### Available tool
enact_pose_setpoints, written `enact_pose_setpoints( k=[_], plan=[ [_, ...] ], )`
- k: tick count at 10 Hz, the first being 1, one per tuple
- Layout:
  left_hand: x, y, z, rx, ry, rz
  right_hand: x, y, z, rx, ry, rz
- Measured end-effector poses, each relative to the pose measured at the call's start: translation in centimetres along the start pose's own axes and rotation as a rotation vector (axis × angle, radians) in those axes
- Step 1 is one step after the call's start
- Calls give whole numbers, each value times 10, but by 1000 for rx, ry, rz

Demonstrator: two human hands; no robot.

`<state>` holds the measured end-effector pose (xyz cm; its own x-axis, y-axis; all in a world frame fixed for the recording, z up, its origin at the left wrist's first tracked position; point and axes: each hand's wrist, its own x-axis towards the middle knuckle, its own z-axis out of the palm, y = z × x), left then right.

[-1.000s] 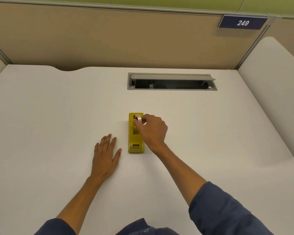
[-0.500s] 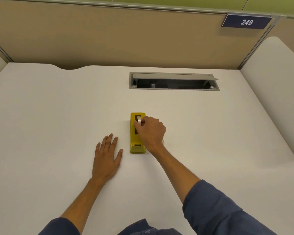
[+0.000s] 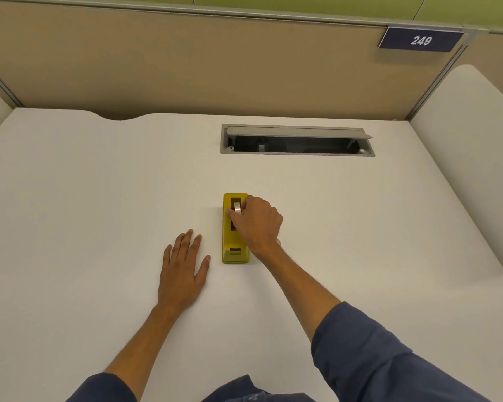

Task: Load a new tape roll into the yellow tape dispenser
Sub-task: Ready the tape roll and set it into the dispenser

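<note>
The yellow tape dispenser (image 3: 229,245) lies lengthwise on the white desk (image 3: 99,198), its cutter end toward me. My right hand (image 3: 259,224) reaches over its right side and pinches a small tape roll (image 3: 237,207) between thumb and fingers, edge-on, in the dispenser's top slot. The roll's lower part is hidden inside the slot. My left hand (image 3: 183,271) rests flat on the desk just left of the dispenser, fingers spread, touching nothing else.
A grey cable hatch (image 3: 296,139) with its lid raised sits in the desk behind the dispenser. A tan partition (image 3: 186,59) with a "249" sign (image 3: 421,40) closes the back. A second white desk (image 3: 471,158) adjoins on the right.
My right hand has shifted slightly down and toward me with the tape roll, setting it lower into the dispenser's slot. The left hand stays flat in place.
</note>
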<state>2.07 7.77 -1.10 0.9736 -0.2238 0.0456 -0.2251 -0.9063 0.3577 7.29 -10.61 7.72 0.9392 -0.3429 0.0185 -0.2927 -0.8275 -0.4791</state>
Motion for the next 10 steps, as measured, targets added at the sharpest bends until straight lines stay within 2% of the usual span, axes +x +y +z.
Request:
enact_pose_setpoints(
  k=[1,3,10],
  plan=[
    [0,-1,0,-1,3,4,-4,2,-1,35,6,-91],
    [0,0,0,-6,11,2,-2,8,-2,-52,-80,-248],
    [-1,2,0,-16,0,1,0,21,7,-55,-115,-296]
  ],
)
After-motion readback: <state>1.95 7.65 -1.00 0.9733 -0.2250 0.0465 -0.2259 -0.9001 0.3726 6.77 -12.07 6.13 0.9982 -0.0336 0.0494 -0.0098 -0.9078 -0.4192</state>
